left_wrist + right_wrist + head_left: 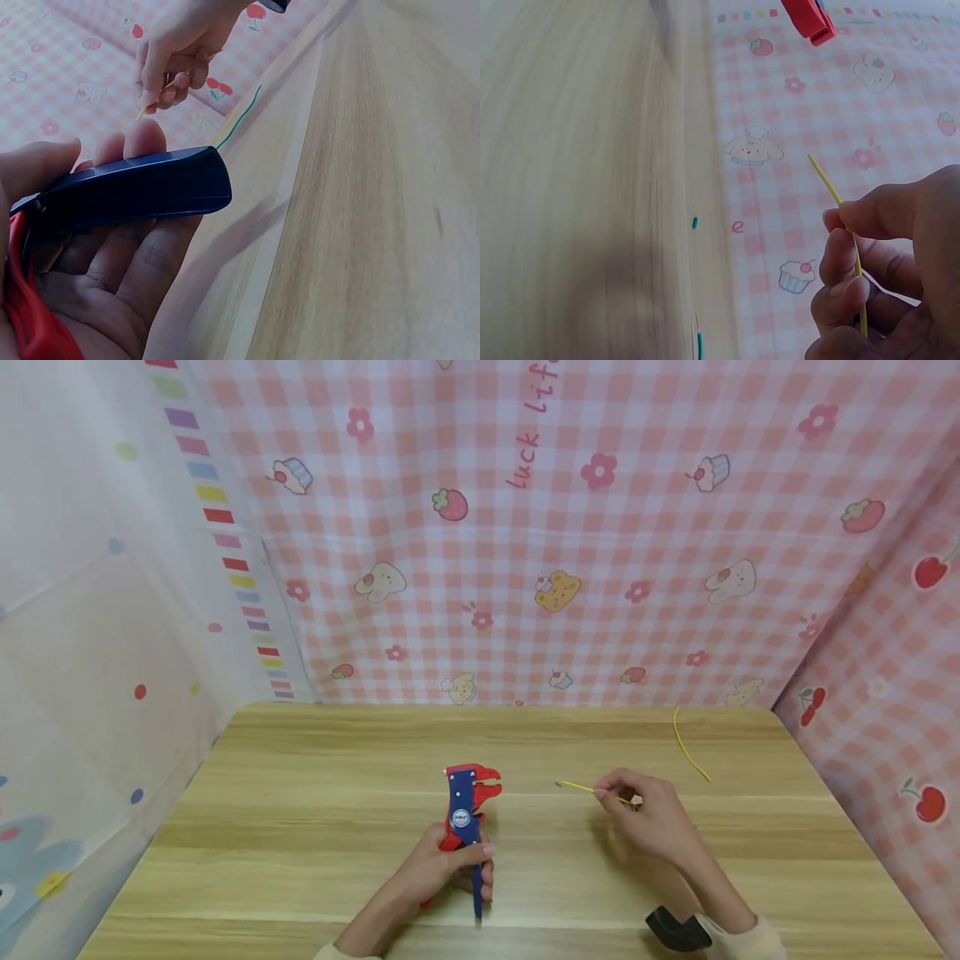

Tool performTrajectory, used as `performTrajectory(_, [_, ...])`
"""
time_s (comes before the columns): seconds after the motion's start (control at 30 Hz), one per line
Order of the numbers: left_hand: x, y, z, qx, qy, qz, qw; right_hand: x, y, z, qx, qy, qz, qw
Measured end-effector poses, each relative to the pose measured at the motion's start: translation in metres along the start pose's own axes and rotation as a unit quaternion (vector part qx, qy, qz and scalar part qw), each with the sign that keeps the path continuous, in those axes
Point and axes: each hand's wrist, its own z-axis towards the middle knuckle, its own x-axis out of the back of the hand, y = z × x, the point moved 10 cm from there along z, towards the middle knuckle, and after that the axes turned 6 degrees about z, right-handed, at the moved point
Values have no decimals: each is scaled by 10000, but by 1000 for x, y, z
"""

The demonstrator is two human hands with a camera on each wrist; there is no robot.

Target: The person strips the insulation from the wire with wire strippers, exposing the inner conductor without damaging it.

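My left hand [446, 864] holds a red and blue wire stripper [462, 802] by its handles, head up, with its red jaws apart and facing right. In the left wrist view, the blue handle [142, 187] lies across the fingers, with part of the red handle [34, 300] lower left. My right hand [648, 814] pinches a thin yellow wire [579, 787] between thumb and fingertips. One end of this wire sticks out toward the stripper, apart from it. The right wrist view shows its straight tip [823, 176] and the red stripper nose [810, 19] above.
A loose wire [690, 747] lies at the table's back right, green in the wrist views, with a bare copper end [697, 322]. A tiny green piece [695, 223] rests on the wooden table [337, 760]. Patterned cloth [487, 527] hangs behind and at both sides.
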Motion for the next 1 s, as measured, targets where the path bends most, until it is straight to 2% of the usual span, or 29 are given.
performTrajectory(0.6, [-14,4,-1,-167,-241,-87,9995,-14,-24,6,90,-233,341,9991])
performTrajectory(1.0, [-19,5,-3,-118,-323,-133,9993,-21,-40,11,288,-377,545,9974])
